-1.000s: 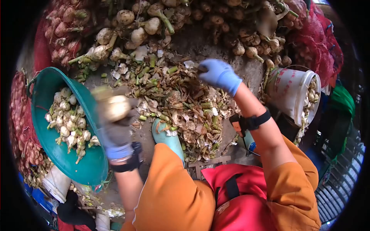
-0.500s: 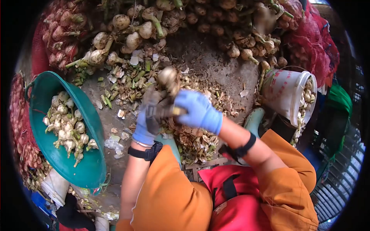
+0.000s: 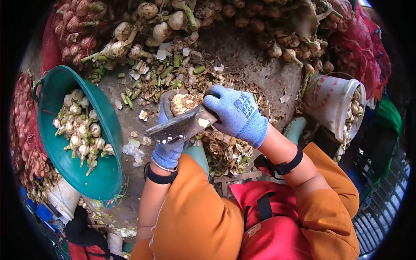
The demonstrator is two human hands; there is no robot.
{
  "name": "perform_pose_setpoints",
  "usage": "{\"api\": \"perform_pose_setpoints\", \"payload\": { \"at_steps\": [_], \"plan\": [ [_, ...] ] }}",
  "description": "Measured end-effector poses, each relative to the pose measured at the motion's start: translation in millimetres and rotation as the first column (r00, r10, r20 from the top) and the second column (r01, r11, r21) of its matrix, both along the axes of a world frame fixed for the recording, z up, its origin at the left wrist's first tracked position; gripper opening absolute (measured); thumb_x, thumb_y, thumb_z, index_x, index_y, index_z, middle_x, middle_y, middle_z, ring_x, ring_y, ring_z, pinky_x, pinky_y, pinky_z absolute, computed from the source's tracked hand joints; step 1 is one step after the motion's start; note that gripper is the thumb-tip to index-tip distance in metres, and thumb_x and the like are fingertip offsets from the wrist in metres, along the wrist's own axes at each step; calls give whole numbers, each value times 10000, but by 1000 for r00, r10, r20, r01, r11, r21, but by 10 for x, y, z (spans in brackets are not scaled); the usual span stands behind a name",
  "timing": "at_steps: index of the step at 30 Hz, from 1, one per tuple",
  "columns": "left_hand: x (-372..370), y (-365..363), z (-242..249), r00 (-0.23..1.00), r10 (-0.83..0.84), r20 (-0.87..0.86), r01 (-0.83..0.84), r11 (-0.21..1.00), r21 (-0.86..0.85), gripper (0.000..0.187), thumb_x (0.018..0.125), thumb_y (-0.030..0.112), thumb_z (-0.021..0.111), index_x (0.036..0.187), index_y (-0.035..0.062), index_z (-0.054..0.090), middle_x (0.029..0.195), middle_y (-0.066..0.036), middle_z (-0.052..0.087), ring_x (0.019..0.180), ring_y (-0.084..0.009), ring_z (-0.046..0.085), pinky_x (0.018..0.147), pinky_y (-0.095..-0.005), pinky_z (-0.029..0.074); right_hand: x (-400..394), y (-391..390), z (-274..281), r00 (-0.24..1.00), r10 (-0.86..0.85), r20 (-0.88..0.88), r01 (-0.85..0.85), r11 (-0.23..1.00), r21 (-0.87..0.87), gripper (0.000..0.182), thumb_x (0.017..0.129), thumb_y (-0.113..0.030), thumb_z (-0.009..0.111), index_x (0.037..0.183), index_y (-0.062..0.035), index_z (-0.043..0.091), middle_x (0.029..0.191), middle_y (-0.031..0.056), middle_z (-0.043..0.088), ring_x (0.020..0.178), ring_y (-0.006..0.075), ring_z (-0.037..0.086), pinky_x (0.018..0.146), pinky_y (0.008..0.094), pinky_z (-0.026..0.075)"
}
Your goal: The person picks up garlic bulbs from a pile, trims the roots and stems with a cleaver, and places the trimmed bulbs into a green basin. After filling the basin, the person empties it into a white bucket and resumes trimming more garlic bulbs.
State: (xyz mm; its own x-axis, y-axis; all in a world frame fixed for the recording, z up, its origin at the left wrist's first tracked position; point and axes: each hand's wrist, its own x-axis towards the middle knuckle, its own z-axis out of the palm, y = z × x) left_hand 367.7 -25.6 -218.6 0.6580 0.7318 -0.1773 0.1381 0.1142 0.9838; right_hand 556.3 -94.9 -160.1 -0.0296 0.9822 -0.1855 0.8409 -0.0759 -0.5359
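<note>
My left hand (image 3: 164, 116), in a blue knitted glove with a grey palm, is closed around a garlic bulb (image 3: 186, 103), whose brown root end faces up. In front of it, a broad dark knife blade (image 3: 180, 126) slants across, hiding part of the left fingers. White flecks stick to the blade. My right hand (image 3: 237, 113), gloved in blue, grips the knife at its right end, fingers wrapped round. Both hands are over a pile of dry skins and trimmings (image 3: 227, 151) between my knees.
A green basin (image 3: 115, 151) with trimmed garlic bulbs (image 3: 78, 132) tilts at the left. Untrimmed garlic with stalks (image 3: 160, 32) is heaped along the back. A white bucket (image 3: 325, 102) lies tipped at the right, near a red mesh sack (image 3: 364, 52). Cut stalks (image 3: 134, 93) litter the floor.
The garlic bulb has come down and turned root end up in my left hand. My right hand has drawn slightly right and up, and the knife blade now shows broadside across the bulb's front.
</note>
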Motion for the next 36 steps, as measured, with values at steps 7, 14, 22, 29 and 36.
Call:
{"api": "perform_pose_setpoints", "payload": {
  "at_steps": [7, 14, 22, 29, 36],
  "plan": [
    [-252, -201, -288, 960, 262, 95, -188, 863, -469, 790, 742, 193, 853, 1351, 40, 374, 1180, -131, 596, 1037, -227, 617, 927, -365, 529, -6, 58, -203, 997, -51, -51, 54, 997, 55, 270, 742, -217, 696, 977, -109, 617, 962, 106, 587, 833, 331, 640, 672, 431, 521],
    [14, -129, 361, 943, 230, 241, -71, 846, -529, 526, 786, -43, 709, 1258, 37, 492, 1122, -95, 603, 979, -166, 615, 815, -310, 539, 110, 166, -763, 869, -452, -202, 398, 880, -259, 197, 780, -224, 621, 928, -103, 667, 849, 133, 672, 792, 325, 679, 692, 416, 540],
    [135, 33, -204, 990, -118, -78, 106, 984, -142, 748, 815, 215, 780, 1429, 51, 385, 1389, -141, 481, 1250, -246, 504, 1055, -358, 419, 112, 181, -496, 267, -635, -725, 421, 754, -505, 254, 820, -222, 712, 971, -24, 665, 809, 28, 648, 747, 100, 575, 679, 283, 492],
    [-116, 219, 181, 949, 314, 28, -294, 913, -282, 344, 939, 163, 599, 1230, -14, 550, 1070, -102, 655, 918, -179, 645, 812, -295, 539, 905, -99, -682, 957, -228, 178, 282, 867, -410, 225, 762, -251, 642, 933, -108, 668, 1022, 143, 641, 915, 366, 647, 796, 461, 522],
    [-359, 742, 510, 538, 500, 679, 277, 656, -702, 530, 1008, 482, 468, 1389, 115, 487, 951, -31, 579, 799, -117, 546, 658, -295, 483, 1863, -239, -1061, 607, -503, 615, 502, 843, 195, 277, 744, -280, 726, 966, -116, 703, 1160, 171, 611, 976, 380, 633, 843, 459, 524]
  ]
}}
